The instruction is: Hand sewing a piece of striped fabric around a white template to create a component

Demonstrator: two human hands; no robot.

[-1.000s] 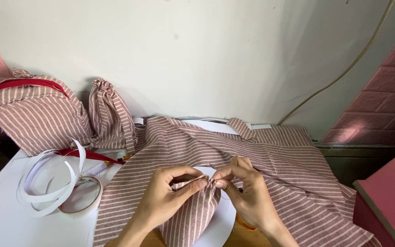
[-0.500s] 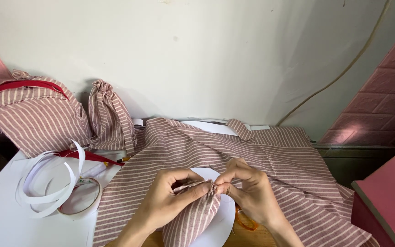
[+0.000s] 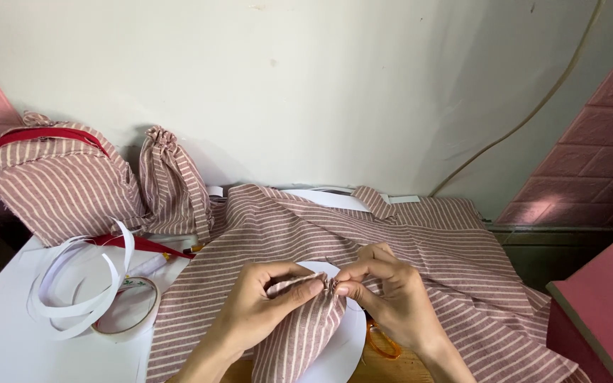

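My left hand [image 3: 260, 305] pinches a gathered fold of pink-and-white striped fabric [image 3: 299, 333] between thumb and fingers. My right hand [image 3: 391, 294] pinches the same bunched tip from the other side, the fingertips of both meeting near the middle. Whether a needle sits between them is too small to tell. Under the fold lies a white paper circle [image 3: 345, 344]. A larger sheet of the same striped cloth [image 3: 434, 241] spreads over the table behind and to the right.
A striped pouch with a red zip [image 3: 58, 177] and a striped drawstring bag [image 3: 172, 181] stand at the back left. White paper strips [image 3: 83, 298], a tape roll [image 3: 128, 315] and orange-handled scissors [image 3: 381, 340] lie nearby. A pink box [image 3: 604, 305] sits at the right.
Both hands have tightened on the gathered fold and shifted slightly; the fabric tip is bunched closer between the fingertips.
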